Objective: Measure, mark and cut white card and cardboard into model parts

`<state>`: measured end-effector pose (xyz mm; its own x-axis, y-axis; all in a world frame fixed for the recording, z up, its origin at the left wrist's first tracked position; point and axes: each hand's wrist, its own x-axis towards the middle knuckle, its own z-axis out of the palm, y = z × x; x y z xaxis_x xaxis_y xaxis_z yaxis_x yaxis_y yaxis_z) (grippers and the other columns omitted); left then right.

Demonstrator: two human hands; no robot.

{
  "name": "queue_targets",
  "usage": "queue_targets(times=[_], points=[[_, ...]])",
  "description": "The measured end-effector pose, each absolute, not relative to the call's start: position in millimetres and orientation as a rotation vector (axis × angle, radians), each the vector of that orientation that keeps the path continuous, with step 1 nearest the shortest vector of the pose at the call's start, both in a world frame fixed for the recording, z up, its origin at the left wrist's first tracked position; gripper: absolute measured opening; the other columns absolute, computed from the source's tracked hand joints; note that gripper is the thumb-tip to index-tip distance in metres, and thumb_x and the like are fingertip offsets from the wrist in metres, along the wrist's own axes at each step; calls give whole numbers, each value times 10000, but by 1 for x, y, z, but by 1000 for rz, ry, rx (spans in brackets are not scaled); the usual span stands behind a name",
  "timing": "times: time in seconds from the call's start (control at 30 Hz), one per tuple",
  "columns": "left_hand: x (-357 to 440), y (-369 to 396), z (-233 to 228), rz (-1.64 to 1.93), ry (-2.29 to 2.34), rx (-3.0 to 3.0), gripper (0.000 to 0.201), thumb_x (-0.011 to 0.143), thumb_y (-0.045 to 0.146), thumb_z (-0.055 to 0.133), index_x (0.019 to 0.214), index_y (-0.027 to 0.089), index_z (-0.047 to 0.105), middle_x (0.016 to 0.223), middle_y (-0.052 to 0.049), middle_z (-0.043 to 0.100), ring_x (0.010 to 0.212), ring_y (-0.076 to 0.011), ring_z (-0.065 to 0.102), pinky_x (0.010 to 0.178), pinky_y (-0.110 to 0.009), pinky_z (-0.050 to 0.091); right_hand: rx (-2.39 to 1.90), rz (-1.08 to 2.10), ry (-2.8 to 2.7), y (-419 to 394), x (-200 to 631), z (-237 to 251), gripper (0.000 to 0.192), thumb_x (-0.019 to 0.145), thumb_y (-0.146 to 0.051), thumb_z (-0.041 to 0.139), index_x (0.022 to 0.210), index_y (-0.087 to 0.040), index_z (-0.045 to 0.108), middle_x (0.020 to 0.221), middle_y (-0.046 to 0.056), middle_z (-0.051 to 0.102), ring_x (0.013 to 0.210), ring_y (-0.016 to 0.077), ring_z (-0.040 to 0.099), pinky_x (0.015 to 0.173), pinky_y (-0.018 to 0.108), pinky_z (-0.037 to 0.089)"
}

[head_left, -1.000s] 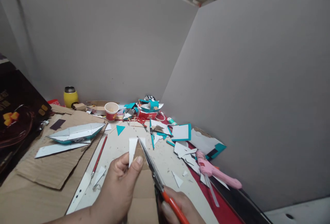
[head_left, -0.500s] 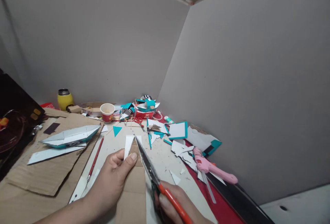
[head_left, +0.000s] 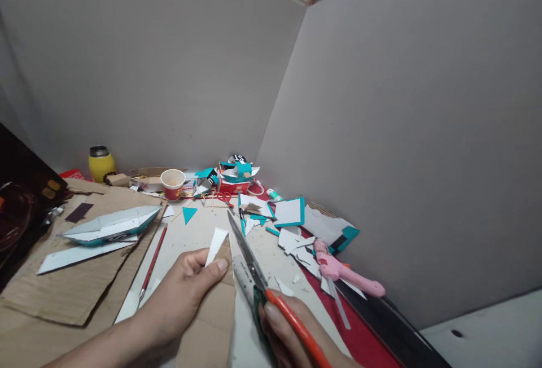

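My left hand [head_left: 182, 294] pinches a white-and-brown cardboard piece [head_left: 217, 246] between thumb and fingers, low in the middle of the head view. Its white pointed tip stands up above my thumb. My right hand [head_left: 288, 334] grips orange-handled scissors [head_left: 254, 266] at the bottom. The blades run up and left along the right edge of the cardboard piece and look nearly closed. A larger brown cardboard sheet [head_left: 209, 323] lies under both hands.
A folded paper boat [head_left: 110, 224] rests on corrugated cardboard [head_left: 63, 289] at left. A red pencil [head_left: 151, 258], a paper cup [head_left: 173, 183], a yellow jar [head_left: 100, 163], teal and white scraps [head_left: 292, 213] and a pink glue gun [head_left: 345, 272] lie around. Grey walls close the back and right.
The scissors' tip has come away to the right of the cardboard piece. The white tip now shows as a single narrow triangle. The view has shifted slightly.
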<state>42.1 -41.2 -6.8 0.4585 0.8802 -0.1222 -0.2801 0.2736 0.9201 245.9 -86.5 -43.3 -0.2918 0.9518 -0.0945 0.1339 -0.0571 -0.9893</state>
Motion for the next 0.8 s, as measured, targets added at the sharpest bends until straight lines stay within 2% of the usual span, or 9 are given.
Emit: queue_targets(times=[0.07,0.13,0.3,0.37,0.43,0.5,0.6,0.7,0.8], points=[[40,-40,-7,812,702,1026,324,812,485,644,890,181,727,731,-26,693,669,-146,604,662,-236,447,-1221,1474,-1441,-80,248,-49,504,862,-705,441,816,-207,503,459,-91,333,343,60,286,331,172,268],[38,-39,-8,694,687,1054,351,804,502,643,909,178,726,757,-34,688,692,-156,601,684,-245,440,-1192,1461,-1435,-71,251,-53,448,897,-638,455,800,-201,481,452,-91,364,342,58,305,331,164,237],[37,-42,-11,370,688,1165,332,771,492,675,723,163,666,637,34,538,558,-91,404,576,-206,318,-1005,1403,-1373,-55,254,-47,410,804,-565,645,870,-188,498,640,-37,526,461,71,435,429,181,353],[39,-45,-10,282,671,1250,350,795,479,651,641,167,611,572,63,418,526,-82,288,508,-215,217,-977,1519,-1370,-57,252,-43,444,747,-559,700,871,-185,496,619,-50,521,436,59,418,412,173,334],[42,-49,-7,240,665,1314,364,825,462,621,599,179,591,544,72,345,522,-89,226,497,-233,186,-981,1642,-1408,-61,248,-41,424,744,-524,717,865,-187,492,556,-70,501,424,60,420,417,173,346],[44,-50,-4,231,642,1338,326,832,447,616,625,197,646,546,63,395,532,-98,270,535,-231,255,-1004,1743,-1455,-67,245,-40,380,774,-488,702,877,-193,485,525,-74,501,436,77,457,439,184,389],[40,-44,-4,281,614,1258,292,831,459,610,721,219,733,600,26,564,584,-124,449,657,-247,381,-1026,1772,-1440,-72,244,-37,381,767,-456,721,898,-212,460,540,-72,534,448,98,519,448,197,423],[30,-28,-14,435,786,1063,390,835,518,569,754,181,750,612,-23,639,554,-140,540,577,-251,421,-1049,1586,-1299,-69,245,-33,387,774,-437,730,926,-225,444,531,-73,560,465,114,561,477,213,453],[26,-19,-24,806,884,881,248,761,412,687,819,178,743,786,-59,717,582,-141,599,553,-247,457,-1016,1281,-1098,-59,246,-29,362,808,-421,704,959,-226,439,510,-71,572,491,136,594,577,284,529]])
